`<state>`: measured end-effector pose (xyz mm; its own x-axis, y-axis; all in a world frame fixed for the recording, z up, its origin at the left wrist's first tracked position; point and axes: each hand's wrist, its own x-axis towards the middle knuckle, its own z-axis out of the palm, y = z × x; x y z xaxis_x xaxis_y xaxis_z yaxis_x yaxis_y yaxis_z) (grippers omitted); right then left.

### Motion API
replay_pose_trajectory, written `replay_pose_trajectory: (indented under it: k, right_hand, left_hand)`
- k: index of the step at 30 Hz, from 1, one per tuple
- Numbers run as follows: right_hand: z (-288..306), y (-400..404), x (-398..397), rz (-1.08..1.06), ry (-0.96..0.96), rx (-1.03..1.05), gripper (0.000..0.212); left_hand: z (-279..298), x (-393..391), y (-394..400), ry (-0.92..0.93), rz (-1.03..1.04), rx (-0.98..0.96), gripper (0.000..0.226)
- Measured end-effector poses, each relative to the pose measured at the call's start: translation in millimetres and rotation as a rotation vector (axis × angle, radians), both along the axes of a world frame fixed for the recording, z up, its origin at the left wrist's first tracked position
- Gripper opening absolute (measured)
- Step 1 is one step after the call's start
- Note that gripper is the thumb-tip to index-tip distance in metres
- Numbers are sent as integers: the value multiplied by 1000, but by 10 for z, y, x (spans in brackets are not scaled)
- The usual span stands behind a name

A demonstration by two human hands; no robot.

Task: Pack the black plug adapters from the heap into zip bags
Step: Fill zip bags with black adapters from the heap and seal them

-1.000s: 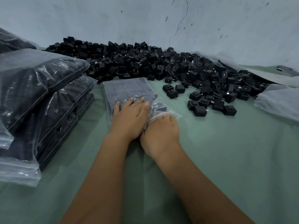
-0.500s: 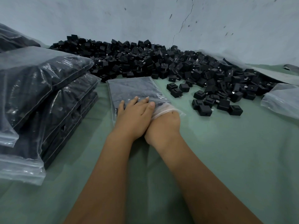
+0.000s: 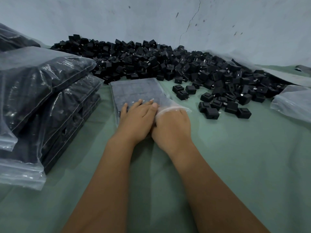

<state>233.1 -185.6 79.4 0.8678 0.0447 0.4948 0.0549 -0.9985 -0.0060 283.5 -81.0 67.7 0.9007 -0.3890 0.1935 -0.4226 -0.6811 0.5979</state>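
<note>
While the left hand (image 3: 137, 117) still lies flat, fingers straight, on the filled zip bag (image 3: 136, 91), the right hand (image 3: 171, 126) has slid further inside the bag's mouth — its fingers are hidden, so their curl cannot be told. The bag lies where it did, just before the heap of black plug adapters (image 3: 168, 64).

- A pale green cloth (image 3: 235, 165) covers the desk, creased in soft folds beneath and to the right of the grip.
- A grey-blue wall (image 3: 117, 19) rises far beyond the grip, behind everything on the desk.
- A thin crack (image 3: 189, 22) runs down the wall, up and to the right of the grip.
- Small dark chips (image 3: 177, 14) dot the paint beside the crack and further right.
- A dark, blurred object (image 3: 303, 68) lies at the far right edge, well apart from the grip; what it is cannot be told.
</note>
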Motion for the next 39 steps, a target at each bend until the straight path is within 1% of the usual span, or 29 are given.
replay_pose_trajectory:
  k: [1,2,4,5,6,7,8,9,10,11,12,13,15,16,17,18,19,20,22,24,26,29,30,32,34,37,39]
  right_hand:
    - [16,1,-17,41,-48,43,11]
    - [26,5,-43,91,-139,89,12]
    - [71,5,-86,181,-415,160,17]
    - [104,-18,-101,218,-539,185,19]
    - [137,-62,-106,250,-632,205,19]
    - [158,-131,-102,266,-685,214,18]
    - [167,-215,-89,262,-693,213,16]
    - [170,-311,-74,236,-656,210,14]
    - [154,-402,-60,200,-582,223,14]
    - [132,-469,-52,169,-482,260,18]
    - [107,-514,-39,167,-364,345,25]
    - [84,-544,-27,197,-229,493,32]
    - [47,-542,-15,282,68,891,39]
    - [17,-531,-12,307,195,1039,38]
    - [-22,-526,-12,311,269,1102,36]
    - [-61,-535,-7,298,291,1108,33]
    - [-74,-545,-4,278,280,1100,30]
    - [-59,-550,-9,251,256,1090,29]
    - [-6,-569,-7,180,208,1014,31]
    - [12,-585,-7,122,169,861,40]
    - [2,-569,-16,108,114,710,46]
    - [-50,-548,13,124,78,459,35]
    - [-70,-547,26,131,82,429,29]
    - [-117,-554,46,139,71,431,19]
    - [-153,-570,65,121,48,427,15]
    - [-162,-602,105,57,57,422,26]
    - [-178,-625,134,16,120,413,37]
  left_hand:
    - [3,0,18,2,1,-8,49]
    - [7,7,38,-9,2,11,47]
    - [18,16,74,-16,-5,47,44]
    - [23,19,97,-1,-22,18,45]
    - [38,12,113,32,-41,-78,47]
    - [75,-14,120,75,-39,-213,43]
    - [98,-27,122,83,-1,-346,32]
    - [110,-24,130,41,81,-421,19]
    - [124,-15,148,-39,195,-430,15]
    - [125,3,180,-109,302,-405,22]
    - [125,25,222,-148,373,-381,31]
    - [123,52,267,-144,416,-359,41]
    - [103,76,334,-25,432,-306,58]
    - [80,79,342,51,423,-279,62]
    - [51,84,335,108,409,-235,63]
    - [28,82,320,130,393,-166,62]
    - [16,79,309,130,375,-97,63]
    - [17,76,308,124,355,-67,64]
    - [40,80,332,130,323,-100,64]
    - [50,77,357,131,293,-117,61]
    - [51,76,352,119,273,-62,60]
    - [40,114,331,96,260,21,59]
    - [27,130,332,93,257,42,59]
    - [-2,166,321,83,252,85,60]
    - [-21,213,285,68,252,112,62]
    - [-23,318,225,43,252,125,63]
    - [-17,406,195,32,255,153,62]
